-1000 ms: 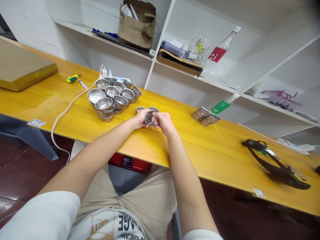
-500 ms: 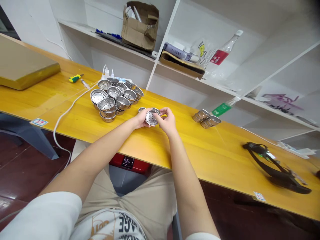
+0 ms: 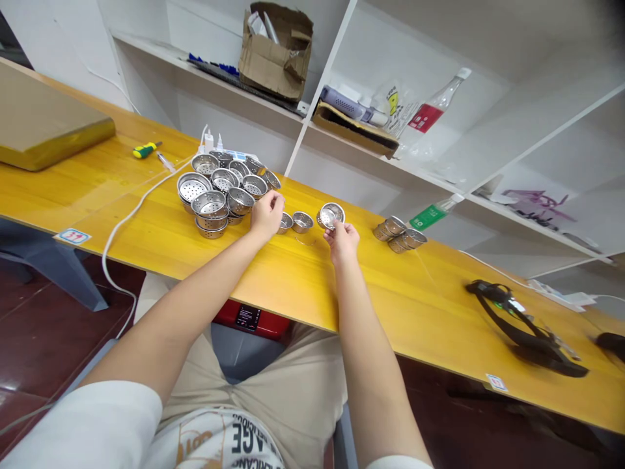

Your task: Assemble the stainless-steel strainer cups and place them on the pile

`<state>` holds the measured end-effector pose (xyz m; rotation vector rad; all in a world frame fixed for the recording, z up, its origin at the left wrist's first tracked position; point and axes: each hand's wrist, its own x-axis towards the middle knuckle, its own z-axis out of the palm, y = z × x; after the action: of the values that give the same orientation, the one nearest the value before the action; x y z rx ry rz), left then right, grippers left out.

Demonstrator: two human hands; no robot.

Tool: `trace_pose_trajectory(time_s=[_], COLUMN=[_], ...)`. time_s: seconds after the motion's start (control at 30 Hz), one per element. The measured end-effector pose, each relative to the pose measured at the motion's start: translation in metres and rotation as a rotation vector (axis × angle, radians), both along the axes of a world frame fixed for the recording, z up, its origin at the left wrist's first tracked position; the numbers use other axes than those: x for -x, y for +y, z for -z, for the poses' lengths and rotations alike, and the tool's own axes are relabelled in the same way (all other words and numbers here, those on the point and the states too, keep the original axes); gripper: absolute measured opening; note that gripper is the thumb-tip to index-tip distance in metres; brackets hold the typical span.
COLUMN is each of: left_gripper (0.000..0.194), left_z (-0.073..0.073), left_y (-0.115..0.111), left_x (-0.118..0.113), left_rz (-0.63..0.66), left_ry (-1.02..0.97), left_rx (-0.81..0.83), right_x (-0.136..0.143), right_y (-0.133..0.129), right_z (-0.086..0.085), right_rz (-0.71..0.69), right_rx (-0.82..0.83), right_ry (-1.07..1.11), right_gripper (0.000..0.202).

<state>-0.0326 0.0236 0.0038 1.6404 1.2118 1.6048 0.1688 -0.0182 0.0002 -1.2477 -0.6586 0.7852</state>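
My right hand (image 3: 343,242) pinches the rim of a small perforated metal cup (image 3: 331,215), its holed bottom facing me, above the table. My left hand (image 3: 266,215) is apart from it, beside the cluster of stacked perforated metal cups (image 3: 209,207). Its fingers are curled together, and whatever they may hold is hidden. Between my hands two more cups stand on the table: one (image 3: 303,223) in full view, the other (image 3: 286,223) partly behind my left hand. A thin curved strand (image 3: 305,242) lies in front of them.
Two short cup stacks (image 3: 399,234) lie tilted at the right, near a green-labelled bottle (image 3: 430,215). Further right is a black head strap (image 3: 527,332). A white cable (image 3: 120,234), a screwdriver (image 3: 145,150) and a flat box (image 3: 53,124) are on the left. Shelves (image 3: 312,124) rise behind.
My hands, together on the cup before, have parted. My right hand has carried the cup rightward; my left has moved left toward the stacked cups. Two cups on the table are now uncovered.
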Motion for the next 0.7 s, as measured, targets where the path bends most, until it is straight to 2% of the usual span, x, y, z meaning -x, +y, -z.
trace_pose_trajectory(time_s=[0.07, 0.1, 0.23, 0.3, 0.5, 0.7], left_gripper=[0.01, 0.015, 0.067, 0.082, 0.085, 0.083], left_z=[0.007, 0.011, 0.027, 0.033, 0.037, 0.034], left_y=[-0.001, -0.002, 0.0, 0.003, 0.007, 0.006], left_x=[0.001, 0.001, -0.001, 0.0, 0.003, 0.003], left_rz=[-0.067, -0.071, 0.017, 0.073, 0.116, 0.112], left_ry=[0.197, 0.286, 0.511, 0.567, 0.561, 0.556], left_rx=[-0.1, -0.115, 0.012, 0.091, 0.124, 0.121], right_x=[0.0, 0.001, 0.008, 0.011, 0.016, 0.017], right_y=[0.003, 0.004, 0.004, 0.005, 0.019, 0.038], right_z=[0.006, 0.008, 0.015, 0.017, 0.022, 0.016], right_rz=[0.005, -0.007, -0.08, -0.091, -0.119, -0.185], right_rx=[0.044, 0.056, 0.055, 0.06, 0.152, 0.259], right_ry=[0.006, 0.0, -0.034, -0.044, -0.049, -0.11], right_gripper=[0.035, 0.033, 0.029, 0.029, 0.032, 0.033])
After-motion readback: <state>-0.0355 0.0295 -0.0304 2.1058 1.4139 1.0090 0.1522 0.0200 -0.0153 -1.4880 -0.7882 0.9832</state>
